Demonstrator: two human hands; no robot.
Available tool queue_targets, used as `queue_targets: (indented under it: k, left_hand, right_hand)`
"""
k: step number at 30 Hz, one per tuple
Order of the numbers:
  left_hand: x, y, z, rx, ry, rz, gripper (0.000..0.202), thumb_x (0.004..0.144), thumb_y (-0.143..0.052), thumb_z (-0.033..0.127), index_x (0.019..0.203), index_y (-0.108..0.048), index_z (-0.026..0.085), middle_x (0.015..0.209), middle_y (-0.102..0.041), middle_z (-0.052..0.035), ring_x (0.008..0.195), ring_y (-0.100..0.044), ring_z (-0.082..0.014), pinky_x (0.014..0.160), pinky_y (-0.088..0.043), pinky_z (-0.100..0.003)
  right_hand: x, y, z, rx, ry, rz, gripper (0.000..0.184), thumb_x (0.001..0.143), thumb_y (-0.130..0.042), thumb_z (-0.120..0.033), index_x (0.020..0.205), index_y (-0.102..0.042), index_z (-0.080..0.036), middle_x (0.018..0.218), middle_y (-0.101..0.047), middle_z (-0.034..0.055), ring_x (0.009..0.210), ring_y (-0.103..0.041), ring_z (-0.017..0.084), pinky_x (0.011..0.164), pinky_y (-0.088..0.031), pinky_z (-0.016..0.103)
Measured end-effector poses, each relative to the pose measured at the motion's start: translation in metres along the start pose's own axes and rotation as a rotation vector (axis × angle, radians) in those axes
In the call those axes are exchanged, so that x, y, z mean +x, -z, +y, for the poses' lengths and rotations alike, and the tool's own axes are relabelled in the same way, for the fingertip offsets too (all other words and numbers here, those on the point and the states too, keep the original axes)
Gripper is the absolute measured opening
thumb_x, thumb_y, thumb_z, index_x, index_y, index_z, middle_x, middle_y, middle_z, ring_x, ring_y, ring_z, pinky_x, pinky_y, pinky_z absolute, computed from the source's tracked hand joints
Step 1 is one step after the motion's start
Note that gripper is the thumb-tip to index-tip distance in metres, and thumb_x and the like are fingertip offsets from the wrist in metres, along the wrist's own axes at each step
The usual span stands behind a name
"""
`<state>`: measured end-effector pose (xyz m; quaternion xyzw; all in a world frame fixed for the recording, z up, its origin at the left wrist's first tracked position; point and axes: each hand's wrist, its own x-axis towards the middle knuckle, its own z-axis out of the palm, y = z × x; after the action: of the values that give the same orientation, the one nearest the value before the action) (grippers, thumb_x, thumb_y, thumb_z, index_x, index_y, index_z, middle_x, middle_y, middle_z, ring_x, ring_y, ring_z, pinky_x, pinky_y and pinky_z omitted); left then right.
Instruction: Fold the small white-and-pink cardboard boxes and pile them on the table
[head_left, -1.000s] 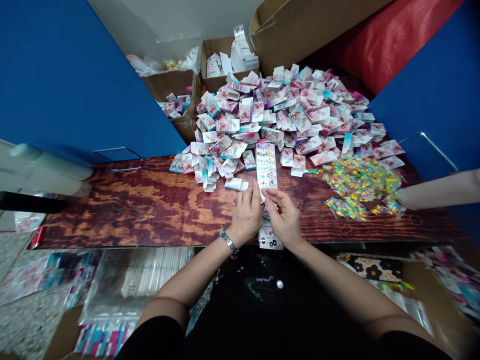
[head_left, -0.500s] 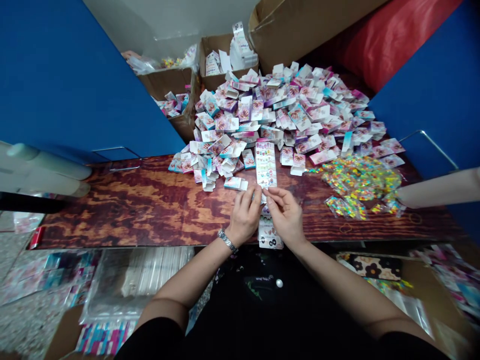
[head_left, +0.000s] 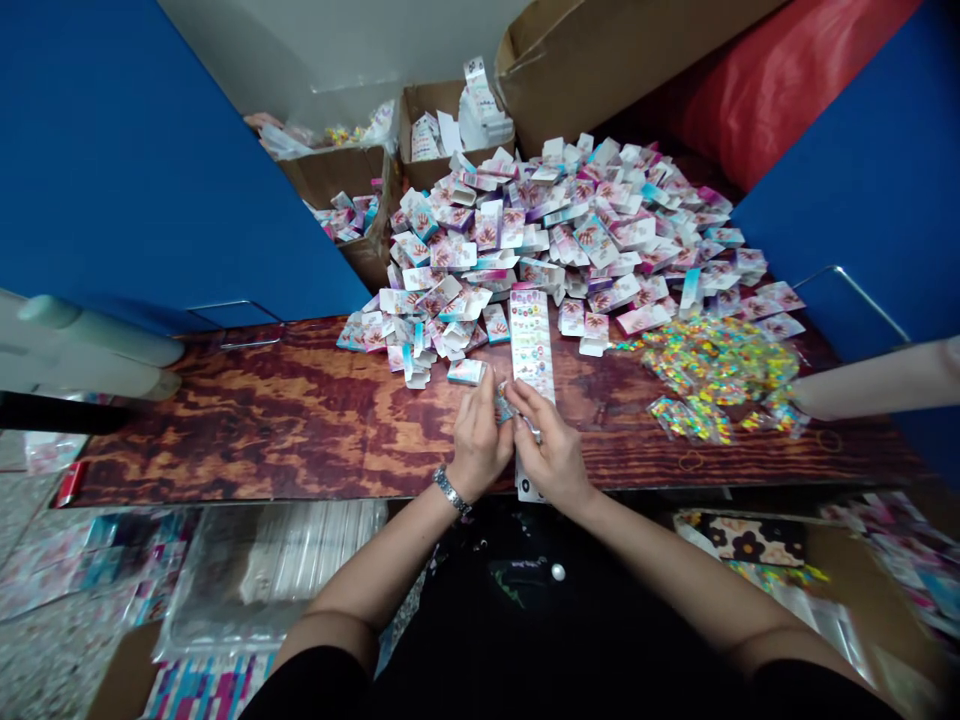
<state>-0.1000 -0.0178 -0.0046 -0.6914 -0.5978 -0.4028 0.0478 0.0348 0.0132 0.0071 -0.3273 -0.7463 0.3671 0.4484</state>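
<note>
My left hand (head_left: 478, 440) and my right hand (head_left: 553, 450) meet near the front edge of the table, fingers closed around a small printed box (head_left: 504, 405). The fingers cover most of it. Beneath the right hand lies a long white sticker sheet (head_left: 532, 340) with rows of small coloured designs. Its near part is hidden by the hands. Just beyond my left fingertips a small blue-and-white box (head_left: 465, 371) lies on the wood.
Small printed boxes, many with raised flaps, form a large heap (head_left: 570, 215) at the back. Yellow-and-multicoloured packets (head_left: 720, 370) are piled at the right. Cardboard cartons (head_left: 420, 95) stand behind on the table (head_left: 300, 430). Blue panels (head_left: 112, 170) flank both sides.
Both hands have come slightly nearer to me, and the small box between them now shows more. More of the long sticker sheet is uncovered, while its near end is more hidden.
</note>
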Motion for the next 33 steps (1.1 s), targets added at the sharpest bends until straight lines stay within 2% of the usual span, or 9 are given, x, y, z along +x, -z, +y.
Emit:
queue_targets:
  k: [5,11,14,17,21,24,28,31,33]
  left_hand:
    - [0.001,0.008,-0.009,0.029,-0.045,-0.077,0.069,0.094,-0.046,0.021,0.153,-0.011,0.01,0.137,-0.052,-0.0215,0.12,-0.055,-0.0255,0.1,-0.047,-0.038]
    - [-0.004,0.011,-0.016,0.085,-0.015,-0.095,0.07,0.094,-0.046,0.021,0.153,-0.009,0.01,0.138,-0.05,-0.0207,0.118,-0.055,-0.0259,0.098,-0.047,-0.038]
    - [-0.009,0.026,-0.036,0.2,-0.031,-0.206,0.068,0.093,-0.048,0.022,0.152,-0.017,0.011,0.131,-0.056,-0.019,0.109,-0.057,-0.0261,0.094,-0.048,-0.038]
    - [-0.013,0.05,-0.066,0.375,0.107,-0.294,0.061,0.092,-0.052,0.028,0.147,-0.031,0.011,0.122,-0.061,-0.0192,0.106,-0.058,-0.0295,0.091,-0.049,-0.042]
    - [-0.012,0.067,-0.091,0.499,0.199,-0.287,0.066,0.087,-0.06,0.04,0.143,-0.04,0.01,0.147,-0.038,-0.0252,0.133,-0.037,-0.0428,0.102,-0.037,-0.062]
    - [-0.009,0.063,-0.08,0.287,0.179,-0.24,0.061,0.088,-0.06,0.041,0.14,-0.044,0.012,0.145,-0.042,-0.0215,0.136,-0.037,-0.0365,0.109,-0.033,-0.058]
    - [-0.007,0.047,-0.029,-0.29,0.341,-0.302,0.046,0.09,-0.059,0.042,0.128,-0.056,0.017,0.126,-0.061,-0.0139,0.116,-0.058,-0.0255,0.1,-0.047,-0.045]
    - [-0.008,0.034,0.011,-0.903,0.67,-0.606,0.048,0.089,-0.056,0.054,0.116,-0.064,0.014,0.108,-0.069,-0.0145,0.093,-0.068,-0.021,0.082,-0.055,-0.034]
    - [-0.005,0.024,0.025,-1.253,0.929,-0.795,0.06,0.086,-0.052,0.065,0.11,-0.066,0.011,0.101,-0.071,-0.0164,0.083,-0.069,-0.0197,0.072,-0.055,-0.03]
  right_hand:
    - [0.011,0.007,0.009,0.138,-0.057,-0.286,0.052,0.095,-0.047,-0.021,0.146,-0.036,-0.024,0.133,-0.058,0.007,0.128,-0.05,0.021,0.111,-0.041,0.045]
    - [0.015,0.01,0.022,0.198,-0.062,-0.383,0.057,0.096,-0.046,-0.024,0.151,-0.027,-0.026,0.138,-0.053,0.0067,0.131,-0.047,0.02,0.112,-0.039,0.044]
    - [0.028,0.031,0.045,0.035,0.014,-0.418,0.06,0.095,-0.05,-0.029,0.151,-0.027,-0.026,0.139,-0.053,0.008,0.129,-0.049,0.022,0.109,-0.04,0.048]
    - [0.051,0.057,0.079,-0.234,0.12,-0.382,0.062,0.09,-0.059,-0.038,0.147,-0.037,-0.026,0.146,-0.045,0.0085,0.136,-0.041,0.028,0.111,-0.035,0.054]
    - [0.076,0.068,0.113,-0.388,0.183,-0.558,0.081,0.076,-0.073,-0.052,0.144,-0.042,-0.022,0.153,-0.032,0.011,0.142,-0.026,0.033,0.115,-0.028,0.054]
    - [0.081,0.062,0.119,-0.499,0.194,-0.615,0.076,0.077,-0.072,-0.052,0.141,-0.047,-0.02,0.149,-0.039,0.0131,0.141,-0.028,0.037,0.111,-0.031,0.059]
    - [0.076,0.055,0.111,-0.579,0.251,-0.547,0.051,0.079,-0.073,-0.041,0.126,-0.062,-0.025,0.134,-0.057,0.0088,0.135,-0.038,0.038,0.105,-0.032,0.064]
    - [0.07,0.055,0.095,-0.555,0.283,-0.431,0.02,0.086,-0.066,-0.029,0.105,-0.071,-0.027,0.112,-0.07,0.0048,0.12,-0.054,0.031,0.103,-0.036,0.06]
    - [0.062,0.058,0.073,-0.482,0.304,-0.382,0.018,0.091,-0.057,-0.025,0.102,-0.072,-0.026,0.101,-0.072,0.0047,0.104,-0.063,0.025,0.097,-0.044,0.05]
